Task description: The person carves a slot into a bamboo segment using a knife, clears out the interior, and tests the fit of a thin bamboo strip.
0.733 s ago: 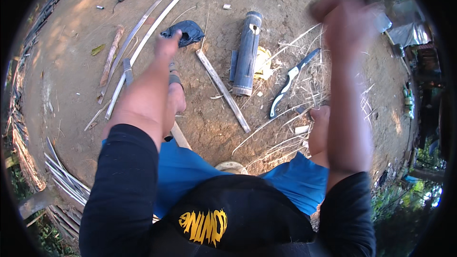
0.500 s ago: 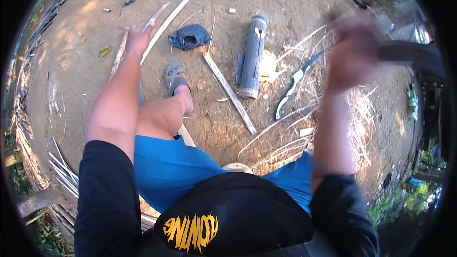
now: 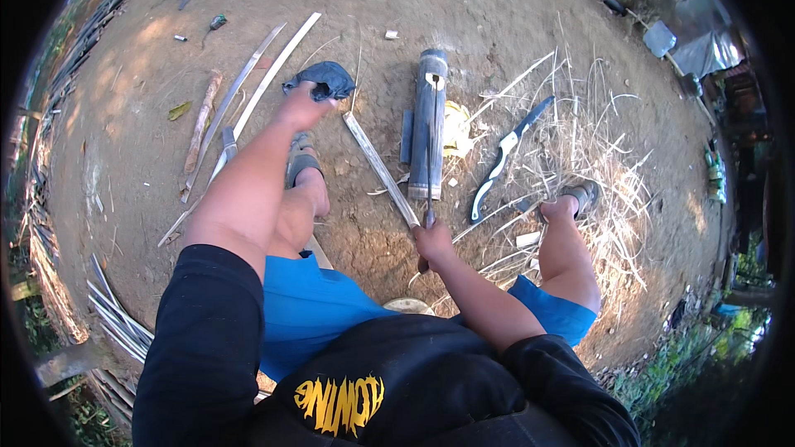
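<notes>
My left hand is closed on the near edge of a crumpled dark cloth-like piece on the dirt. Part of its grip is hidden behind the hand. In front of me, my right hand grips the brown handle of a long-bladed knife. Its blade shows almost edge-on and points away from me, over a dark cylinder. The cylinder lies lengthwise on the ground, with a pale notch near its far end. Left of my left hand lie a long grey strip and a pale strip.
A folding saw with a white and dark handle lies right of the cylinder, beside scattered pale shavings. A squared wooden stick slants left of the cylinder. A brown stick lies farther left. My feet stand on either side.
My left hand has left the grey strip, which now lies on the ground, and has come to the dark cloth. My right hand has brought the knife from the far right to the cylinder.
</notes>
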`<state>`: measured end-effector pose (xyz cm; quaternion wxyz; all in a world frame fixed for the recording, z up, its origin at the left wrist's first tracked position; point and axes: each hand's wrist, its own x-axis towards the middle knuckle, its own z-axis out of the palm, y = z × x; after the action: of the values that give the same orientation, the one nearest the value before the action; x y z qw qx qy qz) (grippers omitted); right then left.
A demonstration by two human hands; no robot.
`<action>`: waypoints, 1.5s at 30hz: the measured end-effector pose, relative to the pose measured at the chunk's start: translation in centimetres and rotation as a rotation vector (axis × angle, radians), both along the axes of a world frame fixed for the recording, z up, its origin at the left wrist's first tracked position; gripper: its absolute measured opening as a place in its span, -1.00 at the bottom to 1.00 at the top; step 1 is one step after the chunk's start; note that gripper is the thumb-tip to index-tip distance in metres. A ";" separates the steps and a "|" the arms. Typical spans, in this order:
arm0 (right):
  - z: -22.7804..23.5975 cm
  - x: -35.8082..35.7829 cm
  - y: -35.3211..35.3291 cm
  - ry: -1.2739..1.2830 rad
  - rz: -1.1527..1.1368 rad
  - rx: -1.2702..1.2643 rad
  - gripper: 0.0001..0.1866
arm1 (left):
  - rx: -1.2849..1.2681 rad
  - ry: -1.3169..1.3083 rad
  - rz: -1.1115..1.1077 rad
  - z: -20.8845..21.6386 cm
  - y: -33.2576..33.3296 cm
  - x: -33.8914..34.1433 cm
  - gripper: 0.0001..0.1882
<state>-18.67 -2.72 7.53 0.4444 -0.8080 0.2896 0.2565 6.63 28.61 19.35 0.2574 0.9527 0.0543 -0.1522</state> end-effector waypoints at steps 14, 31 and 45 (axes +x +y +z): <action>6.2 1.8 -3.2 0.056 -0.136 0.473 -0.73 | -0.232 0.458 -0.104 -18.4 -20.3 -13.6 0.58; 19.0 13.5 -12.5 0.174 -0.454 1.174 -0.31 | 0.092 0.533 0.026 -16.8 -24.1 -12.2 0.34; 14.9 6.2 -8.2 0.222 -0.399 0.912 -0.77 | 0.099 0.566 -0.006 -15.6 -23.8 -11.7 0.32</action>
<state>-12.51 -10.88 22.42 0.7588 -0.4287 0.3422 0.3512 -5.07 4.79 3.72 0.1848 0.8838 0.1288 -0.4100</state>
